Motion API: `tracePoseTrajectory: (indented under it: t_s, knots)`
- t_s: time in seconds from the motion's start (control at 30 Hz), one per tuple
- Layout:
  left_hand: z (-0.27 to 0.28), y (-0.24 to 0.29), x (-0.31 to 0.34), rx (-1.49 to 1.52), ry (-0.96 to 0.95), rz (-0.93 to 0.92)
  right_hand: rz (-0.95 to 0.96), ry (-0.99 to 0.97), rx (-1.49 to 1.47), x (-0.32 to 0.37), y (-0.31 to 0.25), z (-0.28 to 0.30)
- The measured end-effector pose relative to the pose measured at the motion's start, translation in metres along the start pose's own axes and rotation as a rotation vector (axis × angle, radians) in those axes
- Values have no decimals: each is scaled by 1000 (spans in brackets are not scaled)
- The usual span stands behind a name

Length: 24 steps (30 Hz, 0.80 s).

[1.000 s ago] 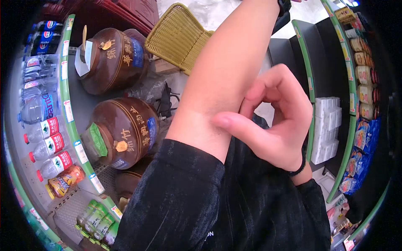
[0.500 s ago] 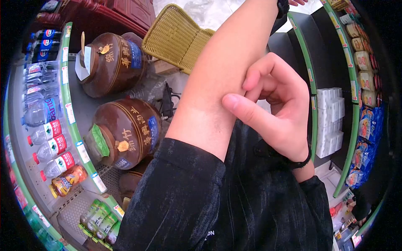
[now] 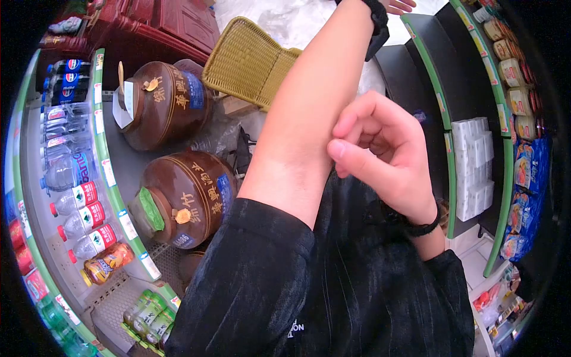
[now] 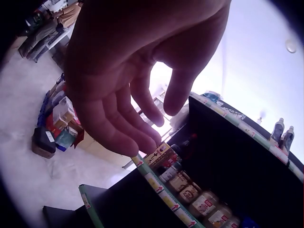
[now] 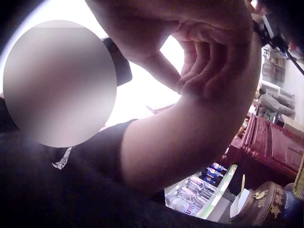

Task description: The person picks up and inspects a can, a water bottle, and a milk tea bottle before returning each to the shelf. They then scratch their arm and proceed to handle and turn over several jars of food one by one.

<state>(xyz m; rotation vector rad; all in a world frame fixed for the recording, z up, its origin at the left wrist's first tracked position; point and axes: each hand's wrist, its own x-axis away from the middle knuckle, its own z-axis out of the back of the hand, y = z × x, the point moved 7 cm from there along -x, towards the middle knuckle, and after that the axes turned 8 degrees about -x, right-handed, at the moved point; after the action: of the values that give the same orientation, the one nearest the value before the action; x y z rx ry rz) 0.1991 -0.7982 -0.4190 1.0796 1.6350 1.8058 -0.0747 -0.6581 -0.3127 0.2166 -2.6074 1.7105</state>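
Observation:
My left arm stretches away up the head view, its bare forearm (image 3: 297, 131) below a pushed-up black sleeve (image 3: 256, 262). The left hand (image 3: 399, 6) barely shows at the top edge there. In the left wrist view the left hand (image 4: 137, 80) hangs with loosely bent fingers and holds nothing. My right hand (image 3: 386, 157) is at the inner side of the left forearm near the elbow, fingers curled and thumb close to the index fingertip. In the right wrist view the right hand's fingertips (image 5: 192, 88) rest at the forearm skin.
Shelves at left hold bottles (image 3: 83, 202). Two brown jars (image 3: 184, 196) stand beside them, with a woven chair (image 3: 250, 65) beyond and a red wooden cabinet (image 3: 172, 30) behind. On the right-hand shelves are white packs (image 3: 473, 169) and blue bags (image 3: 520, 202).
The right hand's thumb has drawn back from the forearm's surface to its edge, nearer the index fingertip. The left arm has shifted slightly left at the wrist. The head view has tilted a little.

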Motion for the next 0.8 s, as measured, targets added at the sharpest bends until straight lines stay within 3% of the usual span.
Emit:
tracePoseTrajectory:
  t_s: [0.1, 0.17, 0.37, 0.5, 0.67, 0.77, 0.8]
  knots:
    - [6, -17, -2, 11, 13, 53, 99, -44, 194, 17, -13, -4]
    - [12, -28, 1, 6, 27, 77, 214, -227, 301, 26, -27, -17]
    - [28, -62, 10, -18, 98, 170, 259, -197, 303, 39, -22, -34]
    - [40, -90, 19, -72, 147, 234, 152, -268, 224, 38, -17, -42]
    - [52, -119, 30, -95, 171, 295, 626, -303, 304, 69, -45, -73]
    - [62, -141, 21, -89, 152, 319, 792, -636, 435, 88, -58, -100]
    - [63, -144, 20, -92, 142, 317, 888, -455, 358, 96, -53, -104]
